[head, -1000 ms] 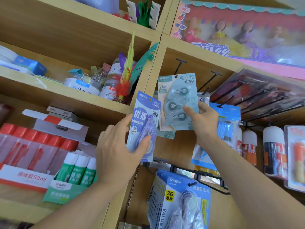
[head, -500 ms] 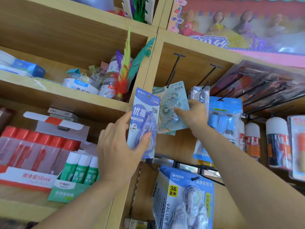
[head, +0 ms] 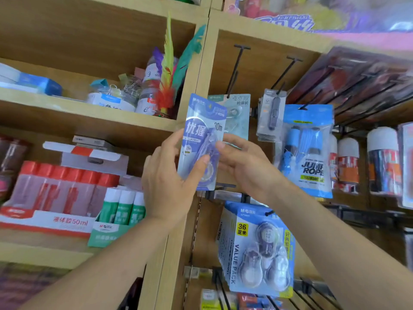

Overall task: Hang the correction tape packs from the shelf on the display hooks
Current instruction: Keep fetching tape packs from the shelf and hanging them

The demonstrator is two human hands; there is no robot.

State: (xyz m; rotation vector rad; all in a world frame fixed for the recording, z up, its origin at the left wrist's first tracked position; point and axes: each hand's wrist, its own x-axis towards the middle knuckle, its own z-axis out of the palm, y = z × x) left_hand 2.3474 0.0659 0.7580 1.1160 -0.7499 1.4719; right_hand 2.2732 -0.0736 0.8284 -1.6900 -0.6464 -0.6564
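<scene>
Head view: wooden shelving (head: 202, 70) fills the frame. At centre, the left hand (head: 165, 175) grips a blue correction tape pack (head: 201, 135) upright, thumb across its front, likely to bring its hang hole to the bare display hook (head: 237, 66) at one o'clock. From four o'clock the right hand (head: 245, 166) reaches in. Its curled fingers meet the pack's right edge, though a firm pinch cannot be confirmed. A teal pack (head: 240, 113) hangs just behind.

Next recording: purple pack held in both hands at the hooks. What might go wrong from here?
1. The left hand grips the purple pack low and the right hand only pinches its edge, so the free top may flex and miss a hook.
2. The teal pack hangs directly behind; a push could knock it off.
</scene>
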